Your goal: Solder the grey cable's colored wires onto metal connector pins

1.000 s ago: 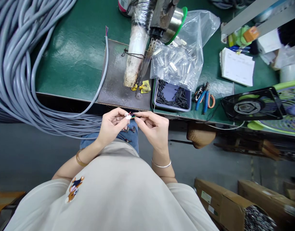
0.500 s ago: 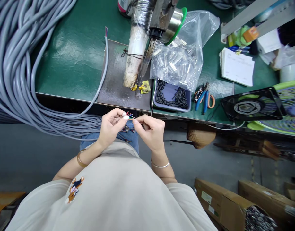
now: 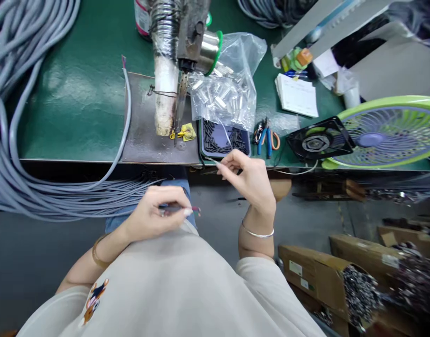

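Coloured wire ends (image 3: pixel 196 209) stick out past your left hand (image 3: pixel 160 210), just below the middle of the frame, with your thumb and fingers pinched around them. Your right hand (image 3: pixel 250 180), higher and to the right, grips a thin pale strand (image 3: pixel 211 160) between its fingertips, well apart from those ends. Half a second ago your hands nearly met over the fanned wires; now the left is lower and the right has moved up toward the tray. Your view has swung too, so the bench things sit further left and more of the green fan (image 3: pixel 386 100) shows at the right.

Just beyond your right fingers, the purple tray (image 3: pixel 220 135) holds small black pieces. Above it, a clear plastic bag (image 3: pixel 251 47) full of clear, shiny pieces overlaps the tray's back edge. At the lower right, an open cardboard box (image 3: pixel 329 281) holds a heap of dark and silvery bits, too small to tell.
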`<state>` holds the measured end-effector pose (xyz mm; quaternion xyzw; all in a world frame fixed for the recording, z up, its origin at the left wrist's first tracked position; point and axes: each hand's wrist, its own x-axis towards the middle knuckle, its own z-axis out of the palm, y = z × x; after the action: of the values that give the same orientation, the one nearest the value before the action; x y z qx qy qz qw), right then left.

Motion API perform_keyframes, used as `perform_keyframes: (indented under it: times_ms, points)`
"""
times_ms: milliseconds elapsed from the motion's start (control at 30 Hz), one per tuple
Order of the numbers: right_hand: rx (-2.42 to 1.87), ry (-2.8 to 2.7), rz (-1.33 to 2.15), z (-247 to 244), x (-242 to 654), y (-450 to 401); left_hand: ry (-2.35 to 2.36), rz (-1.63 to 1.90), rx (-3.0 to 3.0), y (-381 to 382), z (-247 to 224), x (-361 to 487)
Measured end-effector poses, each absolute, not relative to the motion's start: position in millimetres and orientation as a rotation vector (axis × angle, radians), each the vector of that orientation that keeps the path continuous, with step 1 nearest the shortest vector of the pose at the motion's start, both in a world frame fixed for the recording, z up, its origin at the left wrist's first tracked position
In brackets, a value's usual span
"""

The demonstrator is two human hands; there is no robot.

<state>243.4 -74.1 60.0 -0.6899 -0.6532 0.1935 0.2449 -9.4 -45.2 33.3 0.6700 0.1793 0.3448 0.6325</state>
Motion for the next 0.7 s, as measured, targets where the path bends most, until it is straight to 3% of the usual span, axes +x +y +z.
perform_keyframes:
  times_ms: [100, 200, 367, 700]
  points:
    - [-2.260, -1.788, 0.027, 46.3, 269.3, -55.3, 0.245, 0.569, 1.591, -50.1, 35.0, -6.9]
    - [-2.474, -1.747, -0.181, 26.9, 294.4, -30.2, 0.478, 0.505, 1.365, -51.9, 17.9, -3.9]
    - [-2.453, -1.641, -0.257, 3.9, 321.6, 9.3, 0.884, 0.757, 0.850, -43.4, -14.5, -10.5]
    - [-2.428, -1.588, -0.112, -5.4, 329.8, 58.1, 0.970, 0.900, 0.731, -36.1, -14.3, -19.8]
